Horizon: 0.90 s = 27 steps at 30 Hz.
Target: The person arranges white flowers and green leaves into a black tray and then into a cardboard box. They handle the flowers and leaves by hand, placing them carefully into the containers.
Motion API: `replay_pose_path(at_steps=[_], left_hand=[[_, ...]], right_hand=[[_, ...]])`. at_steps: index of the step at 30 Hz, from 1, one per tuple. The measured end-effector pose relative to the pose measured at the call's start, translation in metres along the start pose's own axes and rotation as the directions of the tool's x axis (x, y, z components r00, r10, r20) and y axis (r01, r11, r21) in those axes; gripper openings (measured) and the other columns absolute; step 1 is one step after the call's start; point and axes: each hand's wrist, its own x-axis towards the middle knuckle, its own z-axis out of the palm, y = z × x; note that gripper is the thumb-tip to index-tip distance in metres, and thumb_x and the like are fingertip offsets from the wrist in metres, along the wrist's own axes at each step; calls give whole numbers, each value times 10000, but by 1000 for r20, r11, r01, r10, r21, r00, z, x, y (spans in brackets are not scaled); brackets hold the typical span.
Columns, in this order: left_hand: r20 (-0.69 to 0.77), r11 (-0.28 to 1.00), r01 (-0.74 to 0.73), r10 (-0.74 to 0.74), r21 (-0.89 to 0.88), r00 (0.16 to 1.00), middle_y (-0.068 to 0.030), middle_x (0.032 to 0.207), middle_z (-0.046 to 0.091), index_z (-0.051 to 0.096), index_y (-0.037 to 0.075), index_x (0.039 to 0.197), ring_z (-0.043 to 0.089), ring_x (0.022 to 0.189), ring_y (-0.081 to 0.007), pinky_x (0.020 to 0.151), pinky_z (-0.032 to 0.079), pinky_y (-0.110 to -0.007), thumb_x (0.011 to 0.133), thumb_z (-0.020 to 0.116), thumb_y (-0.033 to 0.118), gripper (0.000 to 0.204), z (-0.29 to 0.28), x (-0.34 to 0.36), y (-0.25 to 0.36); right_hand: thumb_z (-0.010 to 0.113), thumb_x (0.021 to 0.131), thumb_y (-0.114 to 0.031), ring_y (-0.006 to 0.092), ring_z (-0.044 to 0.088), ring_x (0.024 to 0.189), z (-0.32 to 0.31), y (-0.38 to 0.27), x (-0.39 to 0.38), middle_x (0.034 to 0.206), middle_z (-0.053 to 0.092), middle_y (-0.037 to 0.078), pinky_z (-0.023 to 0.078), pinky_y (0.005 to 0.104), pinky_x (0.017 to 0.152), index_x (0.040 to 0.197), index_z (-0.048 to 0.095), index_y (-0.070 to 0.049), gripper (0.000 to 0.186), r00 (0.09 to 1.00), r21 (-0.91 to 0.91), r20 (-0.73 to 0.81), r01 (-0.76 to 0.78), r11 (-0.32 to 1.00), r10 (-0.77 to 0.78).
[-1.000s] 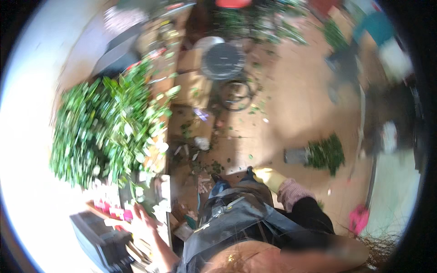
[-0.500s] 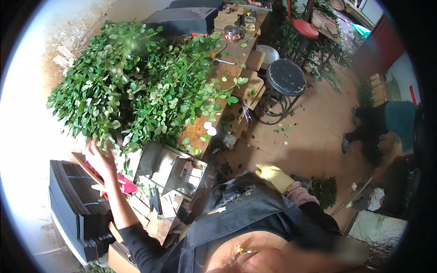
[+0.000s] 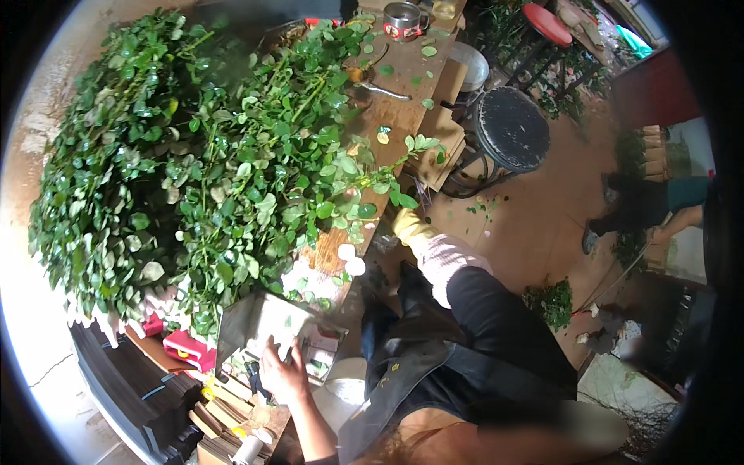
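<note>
One heap of leafy stems (image 3: 232, 178) on the wooden table (image 3: 407, 122), left of your gloved right hand (image 3: 411, 227), whose grip you cannot tell beside a rightward-jutting sprig (image 3: 422, 143); your left hand (image 3: 283, 376), loosely spread, unladen, lies farther from that sprig, at the metal box (image 3: 240, 329).
</note>
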Motion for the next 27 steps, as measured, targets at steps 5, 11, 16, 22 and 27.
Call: replay_pose_path(at_steps=[5, 11, 16, 22, 27], left_hand=[[-55, 999, -40, 41, 24, 998, -46, 844, 706, 672, 46, 1158, 677, 755, -265, 699, 536, -399, 886, 734, 407, 456, 8, 3, 2], [2, 1000, 5, -5, 2, 1000, -59, 823, 701, 673, 44, 1132, 676, 774, -284, 707, 533, -405, 899, 727, 358, 394, 2, 6, 11], [-34, 997, 9, -6, 81, 999, -39, 780, 698, 694, 81, 1095, 671, 744, -262, 694, 526, -400, 930, 684, 427, 384, 3, 0, 4], [-291, 983, -159, 127, -89, 948, -168, 1235, 627, 591, 56, 1288, 586, 1178, -368, 1001, 453, -513, 941, 681, 357, 468, -6, 8, 14], [-236, 822, -428, 362, -376, 902, -155, 1118, 647, 659, 68, 1133, 607, 1113, -355, 923, 491, -463, 803, 721, 77, 337, 11, 9, 126]], right_hand=[[712, 853, -408, 339, 518, 1294, 14, 6, 26, 1417, 532, 203, 408, 434, 1091, 1453, 441, -28, 760, 993, -1, 115, 28, 1000, -28], [702, 868, -408, 319, 550, 1243, 5, 14, -15, 1371, 569, 184, 430, 431, 1054, 1419, 491, -46, 693, 957, 47, 262, 117, 992, -125], [695, 880, -407, 303, 577, 1200, -45, 24, -86, 1332, 601, 168, 449, 428, 1023, 1391, 532, -60, 638, 821, 156, 515, 191, 969, -245], [685, 895, -407, 284, 610, 1148, -62, 83, -207, 1286, 638, 148, 472, 424, 986, 1356, 582, -77, 576, 645, 320, 732, -40, 947, -220], [633, 986, -387, 155, 637, 905, 6, 154, -259, 1039, 726, 58, 493, 323, 797, 1155, 717, -96, 346, 931, 847, 307, -362, 388, 198]])
